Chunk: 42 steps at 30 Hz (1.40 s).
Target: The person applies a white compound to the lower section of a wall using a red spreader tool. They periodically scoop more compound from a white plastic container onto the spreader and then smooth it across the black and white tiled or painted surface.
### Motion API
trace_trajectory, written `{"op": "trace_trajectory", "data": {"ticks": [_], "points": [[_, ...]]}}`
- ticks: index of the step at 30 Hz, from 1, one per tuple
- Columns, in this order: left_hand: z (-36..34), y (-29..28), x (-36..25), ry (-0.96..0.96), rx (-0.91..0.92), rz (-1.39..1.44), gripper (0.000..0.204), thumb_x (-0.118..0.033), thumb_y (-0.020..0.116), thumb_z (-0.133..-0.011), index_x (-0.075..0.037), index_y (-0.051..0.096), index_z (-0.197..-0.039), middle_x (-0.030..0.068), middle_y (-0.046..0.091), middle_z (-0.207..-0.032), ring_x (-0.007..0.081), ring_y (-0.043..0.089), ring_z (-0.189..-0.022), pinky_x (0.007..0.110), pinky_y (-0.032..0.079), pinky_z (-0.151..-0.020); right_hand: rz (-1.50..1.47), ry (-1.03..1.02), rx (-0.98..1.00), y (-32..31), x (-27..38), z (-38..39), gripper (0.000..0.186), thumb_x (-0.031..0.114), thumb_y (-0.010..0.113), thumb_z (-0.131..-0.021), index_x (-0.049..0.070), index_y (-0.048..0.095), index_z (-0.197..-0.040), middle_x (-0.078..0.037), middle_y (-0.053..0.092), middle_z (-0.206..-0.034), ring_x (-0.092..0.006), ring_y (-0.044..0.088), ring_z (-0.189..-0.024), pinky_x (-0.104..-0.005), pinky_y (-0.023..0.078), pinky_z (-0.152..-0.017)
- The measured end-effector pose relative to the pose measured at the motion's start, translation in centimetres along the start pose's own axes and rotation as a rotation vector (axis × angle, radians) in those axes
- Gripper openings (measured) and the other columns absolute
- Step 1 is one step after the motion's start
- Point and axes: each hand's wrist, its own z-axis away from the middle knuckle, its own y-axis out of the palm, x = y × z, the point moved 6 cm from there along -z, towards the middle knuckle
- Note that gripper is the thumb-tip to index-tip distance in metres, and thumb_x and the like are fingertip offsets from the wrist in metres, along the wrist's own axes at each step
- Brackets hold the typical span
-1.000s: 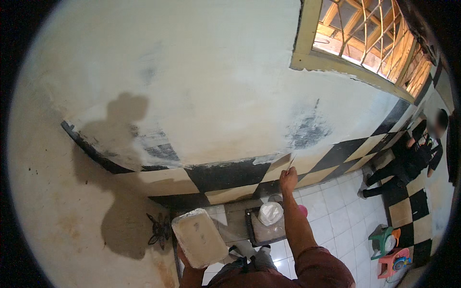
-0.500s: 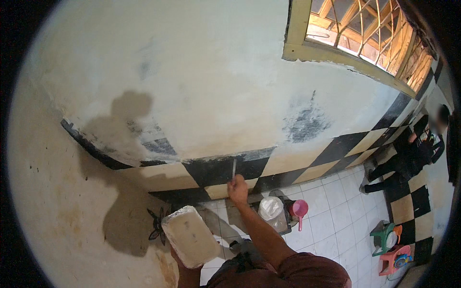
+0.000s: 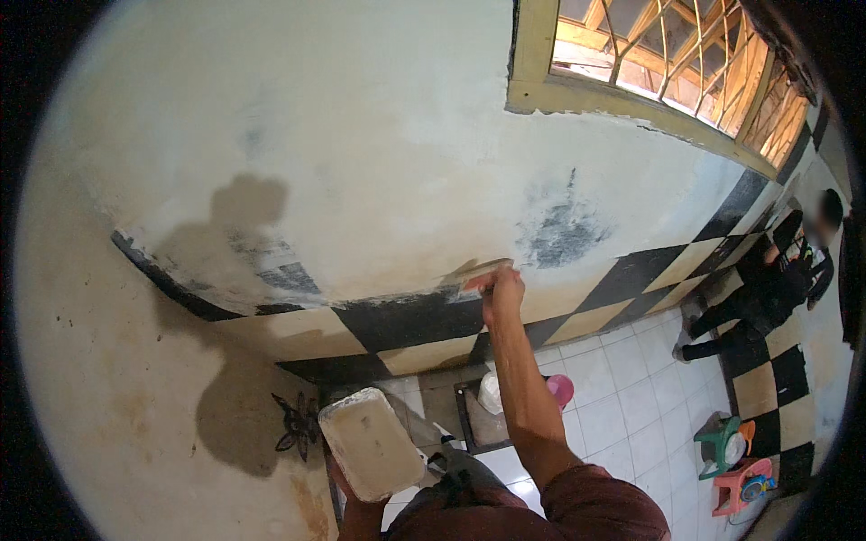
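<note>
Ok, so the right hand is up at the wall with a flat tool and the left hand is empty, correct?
Not quite: the head view shows the left hand holding a rectangular tray. The right hand is up at the wall with a flat tool.

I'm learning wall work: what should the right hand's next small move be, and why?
Probably a short leftward sweep of the scraper with the right hand, along the top of the black square: the tool is at the wall near that square's upper right corner, and the pale coating above ends raggedly there.
</note>
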Motion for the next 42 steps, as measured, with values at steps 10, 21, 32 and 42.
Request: {"op": "trace_trajectory", "data": {"ticks": [10, 21, 32, 42], "points": [[-2.9, 2.0, 2.6, -0.129, -0.078, 0.116, 0.063, -0.056, 0.042, -0.093, -0.016, 0.042, -0.142, 0.0121, 0.053, -0.135, 0.0378, 0.056, -0.116, 0.058, 0.048, -0.094, 1.222, -0.585, -0.257, -16.0, 0.2, 0.3, 0.015, 0.006, 0.056, -0.082, 0.003, 0.044, -0.074, -0.012, 0.051, -0.062, -0.0263, 0.057, -0.061, -0.04, 0.046, -0.059], [-1.7, 4.8, 0.6, 0.07, 0.108, -0.028, 0.073, -0.063, 0.044, -0.089, -0.016, 0.039, -0.144, 0.0138, 0.052, -0.135, 0.0411, 0.056, -0.115, 0.059, 0.047, -0.095, 1.244, -0.467, 0.246, -0.1, -15.9, 3.6, 0.02, 0.016, 0.069, -0.075, 0.009, 0.058, -0.09, -0.014, 0.061, -0.084, -0.0365, 0.062, -0.078, -0.048, 0.05, -0.07], [-4.3, 2.7, 2.6, -0.06, 0.092, -0.087, 0.064, -0.057, 0.039, -0.094, -0.016, 0.042, -0.142, 0.0101, 0.053, -0.135, 0.0341, 0.056, -0.118, 0.055, 0.048, -0.096, 0.333, 0.09, 0.259, -6.0, -11.2, 7.7, 0.006, 0.006, 0.056, -0.084, 0.005, 0.055, -0.079, -0.005, 0.058, -0.07, -0.0193, 0.061, -0.068, -0.0345, 0.049, -0.06], [-5.6, 5.2, 4.4, -0.108, 0.023, 0.036, 0.058, -0.054, 0.036, -0.096, -0.017, 0.044, -0.14, 0.0091, 0.054, -0.133, 0.033, 0.057, -0.116, 0.054, 0.049, -0.094, -0.207, 0.179, -0.15, -9.0, -7.4, -5.2, 0.016, 0.014, 0.049, -0.092, 0.009, 0.051, -0.077, -0.008, 0.052, -0.065, -0.0244, 0.055, -0.061, -0.042, 0.048, -0.063]]}}
